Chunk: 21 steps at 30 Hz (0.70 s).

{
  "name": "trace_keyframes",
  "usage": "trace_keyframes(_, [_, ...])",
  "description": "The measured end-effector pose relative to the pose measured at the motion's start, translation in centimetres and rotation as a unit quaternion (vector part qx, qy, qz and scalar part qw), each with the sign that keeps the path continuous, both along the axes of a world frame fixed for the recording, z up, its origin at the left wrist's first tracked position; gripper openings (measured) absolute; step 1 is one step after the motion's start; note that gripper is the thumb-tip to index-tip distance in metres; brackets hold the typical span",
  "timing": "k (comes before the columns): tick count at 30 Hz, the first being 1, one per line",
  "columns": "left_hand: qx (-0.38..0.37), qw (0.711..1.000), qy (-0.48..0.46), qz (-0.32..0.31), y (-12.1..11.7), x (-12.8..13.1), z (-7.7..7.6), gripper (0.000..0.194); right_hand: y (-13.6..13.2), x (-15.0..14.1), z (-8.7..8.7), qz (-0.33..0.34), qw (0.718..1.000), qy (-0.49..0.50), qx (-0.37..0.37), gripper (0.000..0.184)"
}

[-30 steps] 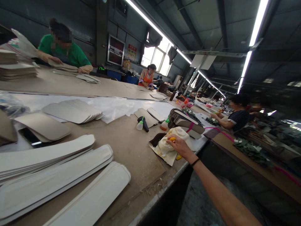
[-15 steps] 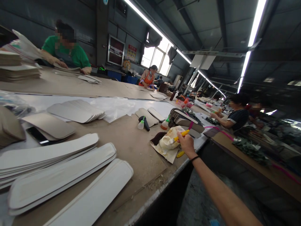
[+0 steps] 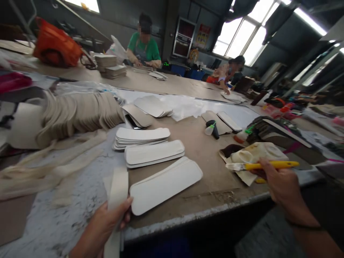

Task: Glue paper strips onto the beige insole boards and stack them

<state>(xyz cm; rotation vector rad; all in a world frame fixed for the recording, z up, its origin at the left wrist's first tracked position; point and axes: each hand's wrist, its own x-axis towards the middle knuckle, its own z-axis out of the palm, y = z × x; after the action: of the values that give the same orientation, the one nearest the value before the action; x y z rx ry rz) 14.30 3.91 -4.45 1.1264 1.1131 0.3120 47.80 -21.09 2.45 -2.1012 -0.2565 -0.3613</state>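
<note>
My right hand [image 3: 282, 184] is closed around a yellow-handled brush [image 3: 256, 166], its whitish bristles pointing left. Behind and just below the brush lies a glue-smeared cream container [image 3: 243, 156] on a stained sheet at the table's edge. At the lower left, my left hand [image 3: 106, 224] grips a pale strip [image 3: 120, 182], thumb on top. Its thumb tip is close to the near end of a white rounded panel stack [image 3: 166, 184]; whether they touch I cannot tell. Beyond lie two more stacks of long white panels, the middle [image 3: 154, 153] and the far one [image 3: 142, 134].
A long row of beige pieces [image 3: 83, 111] stands at the left, near loose cream strips [image 3: 53, 168]. A small green-tipped bottle [image 3: 209, 129] sits mid-table, and dark curved pieces [image 3: 279, 134] are piled at the right. Two people work across the table.
The view has swung left and down. My left hand has come into view with the pale strip. The brush, formerly over the glue container, now lies more level with its bristles left of it.
</note>
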Motion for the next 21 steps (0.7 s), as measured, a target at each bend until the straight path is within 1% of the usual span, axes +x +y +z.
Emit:
trace_keyframes(1, [-0.023, 1.0, -0.015, 0.0, 0.2, 0.0, 0.1, 0.042, 1.5, -2.1, -0.3, 0.037, 0.992, 0.059, 0.105, 0.04])
trace_keyframes(2, [-0.039, 0.999, -0.022, 0.006, 0.3, 0.0, 0.3, 0.042, 3.1, -4.4, -0.6, 0.085, 0.975, 0.117, 0.166, 0.041])
trace_keyframes(3, [-0.051, 0.998, -0.028, 0.011, 0.4, 0.1, 0.4, 0.042, 4.8, -6.9, -1.0, 0.131, 0.958, 0.165, 0.194, 0.042])
trace_keyframes(4, [-0.061, 0.997, -0.034, 0.015, 0.4, 0.2, 0.5, 0.042, 6.5, -9.3, -1.3, 0.169, 0.944, 0.191, 0.211, 0.041])
trace_keyframes(6, [-0.068, 0.996, -0.047, 0.018, 0.4, 0.3, 0.5, 0.042, 9.6, -13.4, -2.0, 0.256, 0.913, 0.234, 0.214, 0.038])
trace_keyframes(8, [-0.07, 0.996, -0.055, 0.018, 0.5, 0.3, 0.2, 0.041, 11.9, -16.2, -2.8, 0.308, 0.891, 0.256, 0.215, 0.036])
trace_keyframes(10, [-0.071, 0.995, -0.062, 0.016, 0.5, 0.1, -0.1, 0.038, 13.3, -17.6, -3.6, 0.328, 0.881, 0.268, 0.211, 0.035])
trace_keyframes(13, [-0.07, 0.995, -0.072, 0.007, 0.7, -0.2, -0.7, 0.034, 13.9, -17.9, -4.2, 0.328, 0.887, 0.266, 0.188, 0.037])
trace_keyframes(17, [-0.069, 0.994, -0.082, 0.0, 0.8, -0.4, -1.0, 0.032, 13.7, -17.8, -3.7, 0.313, 0.907, 0.23, 0.165, 0.037])
trace_keyframes(19, [-0.073, 0.993, -0.088, 0.001, 0.8, -0.4, -1.1, 0.033, 13.9, -18.2, -3.4, 0.315, 0.907, 0.226, 0.166, 0.037])
trace_keyframes(21, [-0.073, 0.993, -0.093, -0.001, 0.8, -0.4, -1.1, 0.033, 14.2, -18.7, -3.3, 0.325, 0.898, 0.239, 0.173, 0.037])
